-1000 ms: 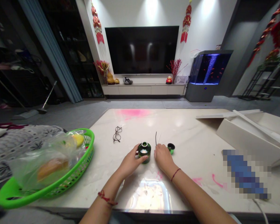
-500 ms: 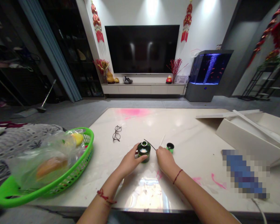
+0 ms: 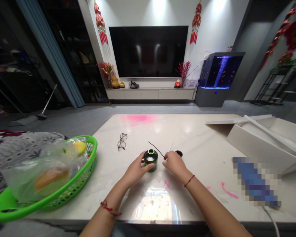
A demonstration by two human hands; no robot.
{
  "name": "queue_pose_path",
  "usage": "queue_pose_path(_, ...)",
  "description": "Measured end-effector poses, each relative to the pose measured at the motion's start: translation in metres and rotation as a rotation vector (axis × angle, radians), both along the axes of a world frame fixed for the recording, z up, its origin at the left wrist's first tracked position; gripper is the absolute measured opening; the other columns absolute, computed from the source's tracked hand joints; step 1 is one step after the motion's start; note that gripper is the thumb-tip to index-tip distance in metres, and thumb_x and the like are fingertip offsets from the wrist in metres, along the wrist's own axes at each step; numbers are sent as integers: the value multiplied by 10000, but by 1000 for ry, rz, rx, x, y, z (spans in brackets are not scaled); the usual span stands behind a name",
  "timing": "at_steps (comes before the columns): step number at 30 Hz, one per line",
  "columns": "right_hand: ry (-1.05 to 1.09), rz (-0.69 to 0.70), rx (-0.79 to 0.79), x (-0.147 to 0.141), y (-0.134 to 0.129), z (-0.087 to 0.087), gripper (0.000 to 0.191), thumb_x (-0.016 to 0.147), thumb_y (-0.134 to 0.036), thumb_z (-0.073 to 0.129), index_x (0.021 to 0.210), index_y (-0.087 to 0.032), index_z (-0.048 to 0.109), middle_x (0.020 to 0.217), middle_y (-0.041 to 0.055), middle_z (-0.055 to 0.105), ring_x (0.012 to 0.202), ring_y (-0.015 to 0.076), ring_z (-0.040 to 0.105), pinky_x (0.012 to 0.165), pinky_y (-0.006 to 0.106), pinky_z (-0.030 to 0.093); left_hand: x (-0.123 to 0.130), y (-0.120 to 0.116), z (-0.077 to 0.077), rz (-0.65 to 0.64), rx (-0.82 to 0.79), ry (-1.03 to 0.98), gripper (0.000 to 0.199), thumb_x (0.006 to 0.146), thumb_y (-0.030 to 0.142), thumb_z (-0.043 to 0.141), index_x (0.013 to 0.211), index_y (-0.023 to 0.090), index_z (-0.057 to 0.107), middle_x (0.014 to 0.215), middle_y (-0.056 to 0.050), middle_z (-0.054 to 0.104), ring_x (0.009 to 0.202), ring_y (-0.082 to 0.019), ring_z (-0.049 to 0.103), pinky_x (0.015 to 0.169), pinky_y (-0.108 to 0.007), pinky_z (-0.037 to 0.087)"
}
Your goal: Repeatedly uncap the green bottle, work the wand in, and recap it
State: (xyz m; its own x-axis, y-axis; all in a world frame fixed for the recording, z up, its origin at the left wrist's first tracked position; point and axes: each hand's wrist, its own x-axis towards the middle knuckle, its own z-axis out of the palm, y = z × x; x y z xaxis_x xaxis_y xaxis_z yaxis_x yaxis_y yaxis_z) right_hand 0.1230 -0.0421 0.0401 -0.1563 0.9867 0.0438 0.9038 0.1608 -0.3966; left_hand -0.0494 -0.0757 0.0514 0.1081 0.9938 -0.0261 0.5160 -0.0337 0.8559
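My left hand (image 3: 138, 169) is wrapped around the left side of a small dark green glass bottle (image 3: 151, 162), which stands upright with its pale-rimmed mouth uncovered. Pinched in my right hand (image 3: 174, 164) is a thin black stick (image 3: 156, 147). It slants up to the left, its free end above and behind the bottle's mouth, outside the bottle. Just beyond my right hand lies a thin white stick (image 3: 171, 146), partly hidden. A green cap with a dark inside (image 3: 179, 153) stands beside that hand, which covers much of it.
Eyeglasses (image 3: 122, 141) lie on the white marble-look table (image 3: 187, 131). At left is a green basket (image 3: 84, 174) with bagged food. To the right stand an open white box (image 3: 259, 144) and a blurred-out blue object (image 3: 256, 182) with a cable. Pink stains mark the tabletop.
My right hand has shifted and now covers more of the green cap. More of the black stick shows, its free end farther up and left. My left hand stays on the bottle.
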Motion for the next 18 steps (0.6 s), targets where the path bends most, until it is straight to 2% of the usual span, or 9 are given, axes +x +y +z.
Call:
queue_pose_path(8, 475, -147, 88, 28, 19, 28, 144, 688, -193, 519, 677, -151, 656, 697, 47, 670, 684, 147, 603, 624, 223, 414, 1, 0, -2, 25, 27, 33, 666, 665, 396, 619, 1269, 218, 403, 1210, -88, 560, 1042, -256, 563, 855, -343, 449)
queue_pose_path(14, 1156, -116, 205, 28, 12, 59, 233, 673, -348, 575, 752, -131, 605, 688, 29, 628, 612, 122, 569, 616, 260, 467, 1, 1, -2, 11, 64, 93, 650, 639, 383, 647, 1239, 229, 452, 1197, -70, 569, 1062, -254, 537, 795, -316, 468)
queue_pose_path(16, 1303, -103, 240, 24, 8, 67, 259, 653, -368, 604, 767, -136, 596, 704, 20, 619, 601, 110, 560, 615, 265, 479, 1, 0, -3, 4, 61, 101, 665, 631, 385, 655, 1244, 225, 453, 1194, -72, 573, 1049, -253, 545, 800, -319, 467)
queue_pose_path(18, 1355, -79, 267, 20, 6, 70, 262, 651, -372, 615, 773, -142, 596, 708, 13, 612, 596, 106, 553, 605, 263, 483, 2, 0, -4, -5, 60, 91, 670, 627, 393, 659, 1244, 227, 458, 1186, -75, 580, 1035, -252, 553, 810, -327, 465)
